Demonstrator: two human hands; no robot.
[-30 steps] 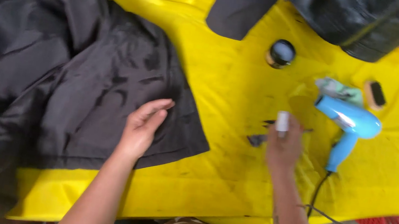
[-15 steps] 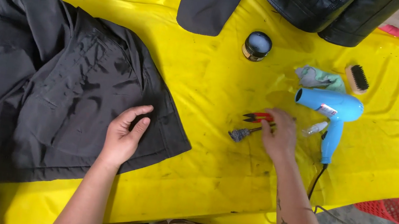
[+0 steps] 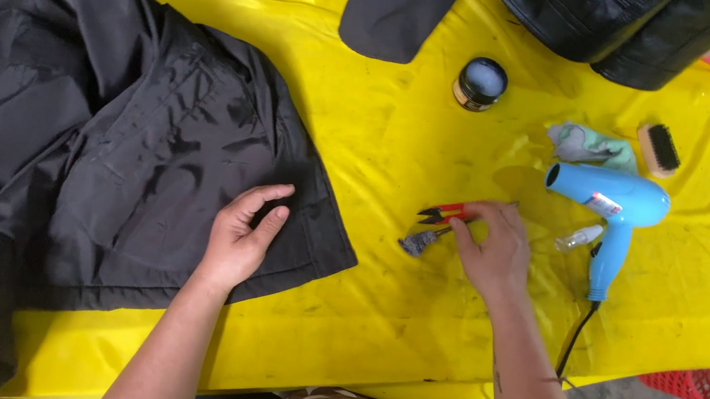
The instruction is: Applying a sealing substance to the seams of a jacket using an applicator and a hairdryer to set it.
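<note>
i see my left hand (image 3: 242,234) lying palm down, wrist low, fingers loosely curled with the thumb spread toward the top of the view; its bare forearm runs up from the bottom edge, angled slightly rightward. my right hand (image 3: 489,249) sits palm down too, knuckles up, fingers bent and pointing left, fingertips (image 3: 462,230) pinched close together. its forearm comes in from the lower right corner, slanting up and left, with a small dark mark on the skin near the wrist. both arms are bare, well apart.
</note>
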